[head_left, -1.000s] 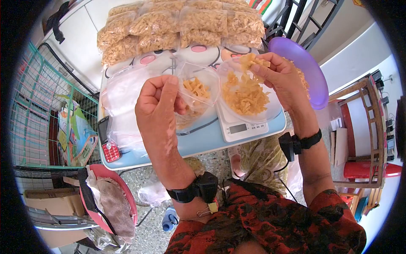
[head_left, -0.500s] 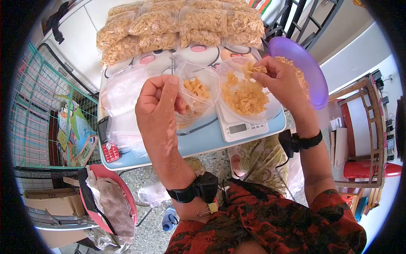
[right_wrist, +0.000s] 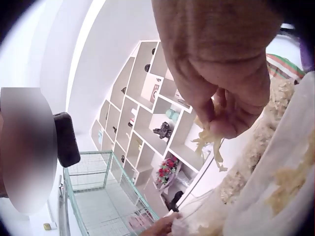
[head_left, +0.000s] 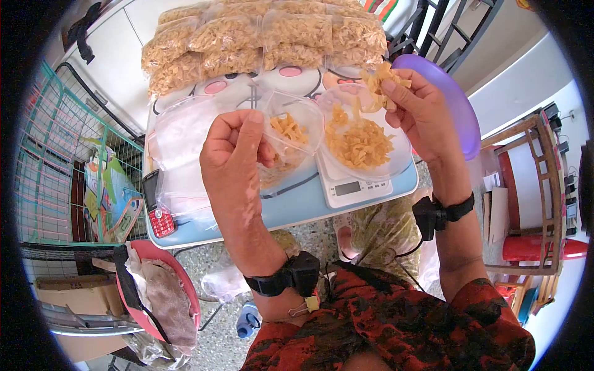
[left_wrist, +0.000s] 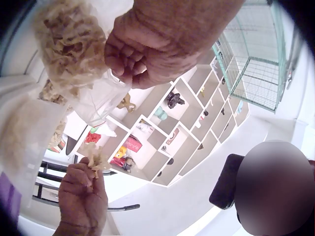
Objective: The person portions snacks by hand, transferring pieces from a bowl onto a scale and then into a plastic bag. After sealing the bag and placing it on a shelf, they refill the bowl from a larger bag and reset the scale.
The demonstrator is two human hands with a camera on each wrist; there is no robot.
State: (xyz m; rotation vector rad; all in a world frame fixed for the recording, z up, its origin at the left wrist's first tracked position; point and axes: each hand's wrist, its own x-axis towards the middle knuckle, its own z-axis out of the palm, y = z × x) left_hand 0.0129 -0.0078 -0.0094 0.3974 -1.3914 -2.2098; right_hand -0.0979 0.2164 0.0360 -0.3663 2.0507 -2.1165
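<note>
My left hand (head_left: 232,151) grips the edge of a clear plastic bag (head_left: 314,120), whose mouth gapes toward the right. Pale yellow dried strips (head_left: 288,128) lie inside it. Over to the right, my right hand (head_left: 427,114) pinches a loose clump of the same strips (head_left: 375,83) between thumb and fingers, raised above the back right of a clear bowl (head_left: 403,151). More strips (head_left: 359,145) are heaped in that bowl, which sits on a white kitchen scale (head_left: 359,193). In the right wrist view, strip ends (right_wrist: 211,142) dangle below the fingertips.
Filled bags (head_left: 297,31) are stacked along the table's back. Flat plastic bags (head_left: 182,148) lie at the left, beside a red phone (head_left: 162,222). A purple basin (head_left: 461,117) stands right of the bowl. A pink basin with a cloth (head_left: 142,250) is below the table's left edge.
My right hand dips slightly over the bowl, then lifts and shifts right, with a larger-looking clump showing at its fingertips. My left hand and the bag stay almost in place.
</note>
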